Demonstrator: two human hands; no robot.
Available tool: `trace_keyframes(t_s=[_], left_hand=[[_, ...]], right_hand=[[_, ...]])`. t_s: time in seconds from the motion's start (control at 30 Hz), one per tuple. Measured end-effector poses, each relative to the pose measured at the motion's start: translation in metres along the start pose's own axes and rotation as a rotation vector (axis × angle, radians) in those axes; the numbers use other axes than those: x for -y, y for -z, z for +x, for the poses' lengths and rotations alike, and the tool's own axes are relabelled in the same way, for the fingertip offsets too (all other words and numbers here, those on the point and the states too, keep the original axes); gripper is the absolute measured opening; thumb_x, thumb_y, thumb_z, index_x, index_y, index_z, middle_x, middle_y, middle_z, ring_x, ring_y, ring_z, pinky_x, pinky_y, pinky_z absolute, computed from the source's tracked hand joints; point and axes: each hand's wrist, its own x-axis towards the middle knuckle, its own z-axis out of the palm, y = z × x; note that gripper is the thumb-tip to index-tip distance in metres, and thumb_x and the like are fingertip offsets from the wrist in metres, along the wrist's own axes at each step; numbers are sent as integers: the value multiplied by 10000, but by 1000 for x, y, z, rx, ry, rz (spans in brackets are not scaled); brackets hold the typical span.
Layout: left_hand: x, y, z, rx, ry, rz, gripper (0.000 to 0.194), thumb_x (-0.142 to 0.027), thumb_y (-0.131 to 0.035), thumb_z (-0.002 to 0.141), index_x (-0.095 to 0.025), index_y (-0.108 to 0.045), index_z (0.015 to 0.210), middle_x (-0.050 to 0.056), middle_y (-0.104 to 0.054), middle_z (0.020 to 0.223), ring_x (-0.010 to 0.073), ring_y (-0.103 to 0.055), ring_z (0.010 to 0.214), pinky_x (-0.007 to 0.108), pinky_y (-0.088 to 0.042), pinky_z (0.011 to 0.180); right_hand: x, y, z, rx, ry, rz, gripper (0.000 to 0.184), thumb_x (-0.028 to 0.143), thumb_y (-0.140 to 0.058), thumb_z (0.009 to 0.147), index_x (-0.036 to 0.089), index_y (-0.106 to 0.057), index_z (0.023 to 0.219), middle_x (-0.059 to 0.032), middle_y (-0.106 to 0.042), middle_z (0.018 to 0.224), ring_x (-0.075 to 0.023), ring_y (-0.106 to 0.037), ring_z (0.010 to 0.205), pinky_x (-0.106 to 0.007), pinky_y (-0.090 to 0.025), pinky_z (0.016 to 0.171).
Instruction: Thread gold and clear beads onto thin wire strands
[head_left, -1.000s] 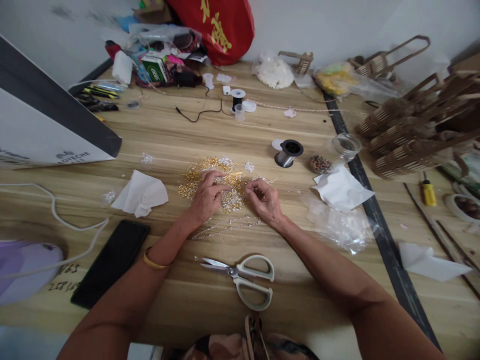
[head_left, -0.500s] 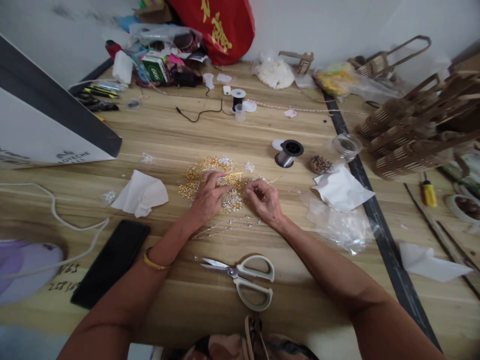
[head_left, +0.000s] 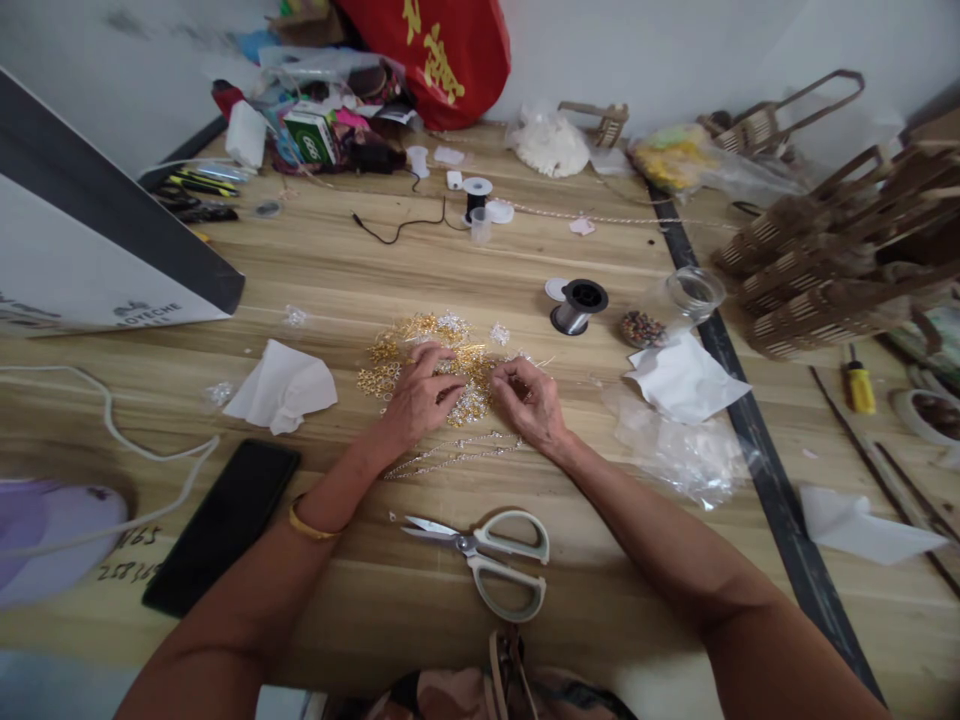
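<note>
A loose pile of small gold and silver jewellery findings (head_left: pixel 427 325) lies at the middle of the wooden table. Over its left part rests my left hand (head_left: pixel 418 398), fingers and thumb apart, the tips among the little pieces. At the pile's right edge, my right hand (head_left: pixel 534 405) is curled with thumb and forefinger together; whatever they pinch is too small to make out. Thin gold-coloured pins stick out beside its fingers. Just below the hands a thin chain (head_left: pixel 450 452) is laid out in two strands. Nearer to me, scissors (head_left: pixel 465 544) with white handles lie with blades slightly apart.
A wire spool (head_left: pixel 576 308) and a tipped jar of beads (head_left: pixel 675 300) stand to the right, near white paper (head_left: pixel 686 380) and clear plastic bags (head_left: pixel 694 455). On the left are a black phone (head_left: pixel 225 525), crumpled paper (head_left: pixel 283 388) and a large box (head_left: pixel 112 220). Woven baskets (head_left: pixel 810 270) crowd the right.
My left thumb and fingers have shifted slightly over the pile. My right hand stays in almost the same place, still pinched.
</note>
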Motion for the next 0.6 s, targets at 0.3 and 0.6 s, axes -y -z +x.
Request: trace_keyframes(t_s=[0.3, 0.6], left_hand=[[-1, -2, 2, -7, 28, -3, 206, -193, -534, 865, -182, -721, 952, 92, -556, 1135, 247, -412, 1157, 481, -394, 1005], [2, -5, 2, 16, 3, 54, 237, -175, -514, 870, -196, -708, 1005, 84, -521, 1191, 247, -385, 1177, 485, -383, 1012]], right_hand=[[-3, -1, 0, 1, 2, -16, 115, 261, -531, 849, 175, -599, 816, -3, -571, 731, -97, -482, 611, -234, -388, 571], [-4, -1, 0, 2, 5, -11, 121, 267, -531, 851, 174, -604, 826, -10, -585, 749, -107, -508, 644, -239, -400, 594]])
